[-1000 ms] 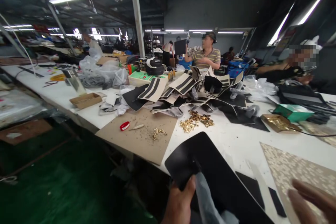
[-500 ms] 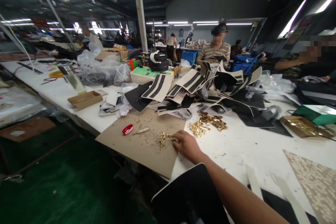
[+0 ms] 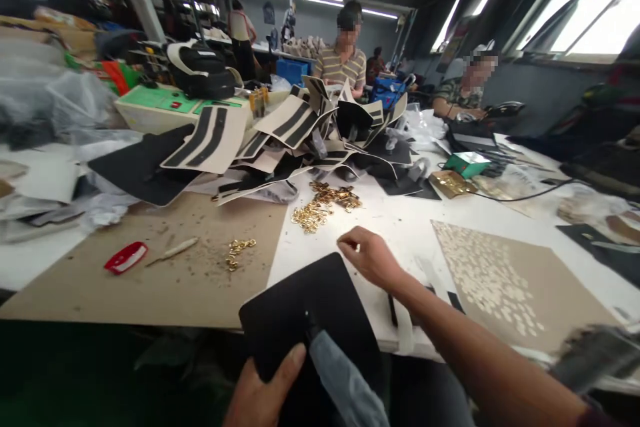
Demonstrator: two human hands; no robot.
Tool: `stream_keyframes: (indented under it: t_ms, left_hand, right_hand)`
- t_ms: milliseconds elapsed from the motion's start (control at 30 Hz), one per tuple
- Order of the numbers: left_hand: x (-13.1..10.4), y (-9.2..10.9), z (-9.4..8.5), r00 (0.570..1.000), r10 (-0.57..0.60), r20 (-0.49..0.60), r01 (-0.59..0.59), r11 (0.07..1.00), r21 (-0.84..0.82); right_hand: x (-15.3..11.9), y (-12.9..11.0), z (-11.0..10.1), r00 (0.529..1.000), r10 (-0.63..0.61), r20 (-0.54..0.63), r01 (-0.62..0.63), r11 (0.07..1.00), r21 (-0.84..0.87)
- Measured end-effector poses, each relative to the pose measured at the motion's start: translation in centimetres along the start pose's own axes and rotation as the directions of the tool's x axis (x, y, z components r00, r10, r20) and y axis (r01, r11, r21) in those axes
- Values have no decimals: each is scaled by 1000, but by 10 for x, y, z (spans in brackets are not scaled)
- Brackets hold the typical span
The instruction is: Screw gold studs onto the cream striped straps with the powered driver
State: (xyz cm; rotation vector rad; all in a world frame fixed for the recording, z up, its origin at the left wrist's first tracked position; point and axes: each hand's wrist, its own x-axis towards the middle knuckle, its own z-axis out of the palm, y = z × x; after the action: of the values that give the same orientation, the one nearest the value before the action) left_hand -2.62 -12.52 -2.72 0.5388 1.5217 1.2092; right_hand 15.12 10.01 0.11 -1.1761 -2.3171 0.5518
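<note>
My left hand point(image 3: 265, 390) grips a black panel point(image 3: 300, 293) at the bottom of the view, thumb on its face. A greyish strip of material point(image 3: 343, 377) lies against that panel, just right of the thumb. Above the panel's upper right corner, my right hand point(image 3: 369, 255) is closed in a pinch; whatever is between the fingertips is too small to make out. A small heap of gold rings point(image 3: 239, 252) sits on the brown board point(image 3: 165, 300). Gold metal pieces point(image 3: 325, 203) are piled on the white table just beyond my right hand.
A white-handled awl point(image 3: 175, 250) and a red oval object point(image 3: 126, 258) lie on the board. Behind rises a stack of striped panels point(image 3: 210, 140). Small pale pieces cover another board point(image 3: 565, 280) at right. Two people point(image 3: 343, 60) sit across the table; another stands farther back.
The view has swung to the right. My right hand has left the gold rings and drawn back toward the black panel. My left hand has come into view holding that panel.
</note>
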Motion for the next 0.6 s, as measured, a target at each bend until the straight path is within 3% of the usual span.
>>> stream_keyframes:
  t_ms: [133,267,433,600]
  left_hand:
    - [24,26,26,980,1,198,1,1000,-10]
    - [49,38,55,940,2,342,22,997,-68]
    - [66,40,80,930,-21,367,83,984,-156]
    - [66,33,82,940,3,340,39,993,-116]
  right_hand:
    - [-79,58,-59,969,224,-107,-232,971,-66]
    - [-130,77,-71,959,274,-77,-283,948,-144]
    - [-143,68,-62,979,204,-17,-201,948,-246]
    - [-145,60,-66,982,168,90,-130,935,-330]
